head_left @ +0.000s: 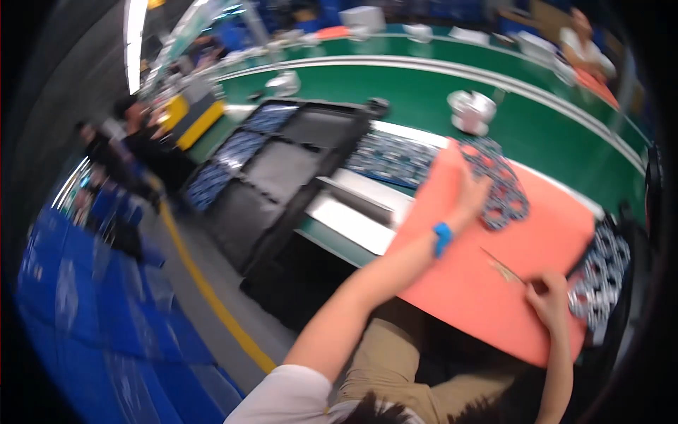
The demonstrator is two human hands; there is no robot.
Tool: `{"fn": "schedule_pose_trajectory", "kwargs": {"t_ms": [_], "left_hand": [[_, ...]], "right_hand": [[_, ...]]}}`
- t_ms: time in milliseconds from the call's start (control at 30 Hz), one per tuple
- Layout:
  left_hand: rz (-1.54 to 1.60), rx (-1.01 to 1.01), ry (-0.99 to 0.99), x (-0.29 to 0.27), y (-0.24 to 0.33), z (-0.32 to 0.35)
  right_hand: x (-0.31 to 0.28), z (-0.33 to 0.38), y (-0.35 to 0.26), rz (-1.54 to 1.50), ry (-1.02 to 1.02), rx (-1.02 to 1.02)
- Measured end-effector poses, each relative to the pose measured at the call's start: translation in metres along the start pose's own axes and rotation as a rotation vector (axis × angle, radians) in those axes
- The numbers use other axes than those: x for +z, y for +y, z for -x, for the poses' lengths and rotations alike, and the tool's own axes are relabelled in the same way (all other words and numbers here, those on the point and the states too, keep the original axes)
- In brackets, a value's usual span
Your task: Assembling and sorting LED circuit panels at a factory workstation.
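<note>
An orange mat (452, 283) covers the work surface before me. Reaching to its far part, my left hand (472, 192), with a blue wristband (443, 239), is closed at the left edge of a grey-blue panel (510, 189) with round cutouts; motion blurs the fingers. Pinched in my right hand (547, 297), near the mat's right side, is a thin, dark, pointed stick-like tool (503, 263). It points left and away from me. Beside its shaft a small yellowish piece (503, 271) shows, too blurred to name.
More panels with cutouts lie right of the mat (600, 272) and beyond its left edge (388, 159). A black compartment tray (244, 226) stands at left, with blue boards in some compartments. A white cup-like container (472, 112) sits on the green conveyor (417, 85). People work farther off.
</note>
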State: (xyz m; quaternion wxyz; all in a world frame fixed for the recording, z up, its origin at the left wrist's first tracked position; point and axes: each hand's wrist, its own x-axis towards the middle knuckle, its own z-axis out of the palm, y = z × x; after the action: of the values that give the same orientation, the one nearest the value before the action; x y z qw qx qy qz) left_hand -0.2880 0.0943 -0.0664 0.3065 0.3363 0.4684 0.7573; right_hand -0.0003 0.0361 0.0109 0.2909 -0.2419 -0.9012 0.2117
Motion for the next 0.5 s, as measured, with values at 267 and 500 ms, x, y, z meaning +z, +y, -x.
{"fn": "schedule_pose_trajectory", "kwargs": {"t_ms": [267,500], "left_hand": [[-0.016,-0.014,-0.024,-0.009,0.031,0.0],[-0.028,0.032,-0.018,-0.004,0.029,-0.001]], "right_hand": [[0.002,0.002,0.003,-0.203,-0.067,0.128],[0.002,0.006,-0.001,-0.163,-0.076,0.139]]}}
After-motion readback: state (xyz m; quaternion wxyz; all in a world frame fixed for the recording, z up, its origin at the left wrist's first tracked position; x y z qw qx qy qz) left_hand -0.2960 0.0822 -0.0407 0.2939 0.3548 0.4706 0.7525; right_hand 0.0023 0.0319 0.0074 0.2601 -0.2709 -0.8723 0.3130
